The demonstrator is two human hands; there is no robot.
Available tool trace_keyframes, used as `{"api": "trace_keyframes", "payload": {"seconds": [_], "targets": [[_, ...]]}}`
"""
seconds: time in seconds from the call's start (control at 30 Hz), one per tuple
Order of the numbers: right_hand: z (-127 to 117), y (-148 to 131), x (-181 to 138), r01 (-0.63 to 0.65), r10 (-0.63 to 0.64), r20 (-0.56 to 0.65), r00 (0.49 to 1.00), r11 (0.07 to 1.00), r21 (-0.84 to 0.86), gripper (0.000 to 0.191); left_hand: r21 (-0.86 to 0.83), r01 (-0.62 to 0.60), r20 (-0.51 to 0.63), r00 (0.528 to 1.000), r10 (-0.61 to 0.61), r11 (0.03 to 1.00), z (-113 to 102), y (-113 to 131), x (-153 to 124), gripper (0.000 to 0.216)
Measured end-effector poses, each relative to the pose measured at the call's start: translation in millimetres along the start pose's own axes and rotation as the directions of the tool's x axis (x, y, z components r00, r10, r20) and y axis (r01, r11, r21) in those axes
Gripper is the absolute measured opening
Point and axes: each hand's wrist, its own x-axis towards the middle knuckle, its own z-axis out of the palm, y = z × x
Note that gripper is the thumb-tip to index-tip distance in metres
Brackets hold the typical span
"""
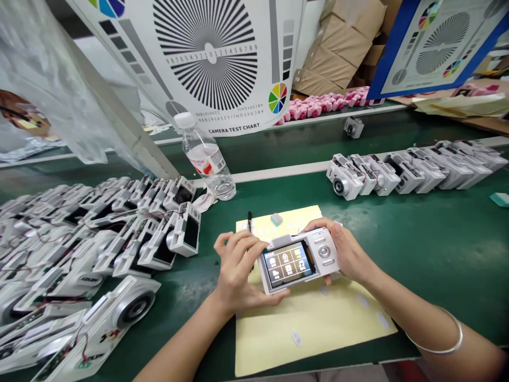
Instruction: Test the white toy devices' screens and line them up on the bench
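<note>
Above the yellow sheet (pixel 314 318), the white camera (pixel 300 261) is held between my left grip (pixel 237 270), clasped on its screen end (pixel 270 270), and my right grip (pixel 347 250), clamped around its button end (pixel 324 251), its long axis slanting up from left to right.

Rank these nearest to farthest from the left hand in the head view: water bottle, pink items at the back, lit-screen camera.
1. Lit-screen camera: touching the left hand, at its right.
2. Water bottle: ahead and slightly left.
3. Pink items: back of the scene, right of the bottle.
</note>
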Motion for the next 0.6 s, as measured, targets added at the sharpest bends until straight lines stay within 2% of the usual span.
{"api": "trace_keyframes", "payload": {"seconds": [0.43, 0.6], "targets": [[3.8, -4.5, -6.7, -0.025, 0.025, -0.005, 1.000, 0.999, 0.028, 0.043, 0.025, -0.039, -0.041, 0.998, 0.040, 0.999, -1.3, 0.9, 0.4, 0.061], [1.8, -5.3, -8.9, -0.024, 0.024, -0.007, 1.000, 1.000, -0.018, 0.042, -0.042, -0.050, 0.029, 0.998, 0.052, 0.998, -0.6, 1.1, -1.3, 0.058]]}}
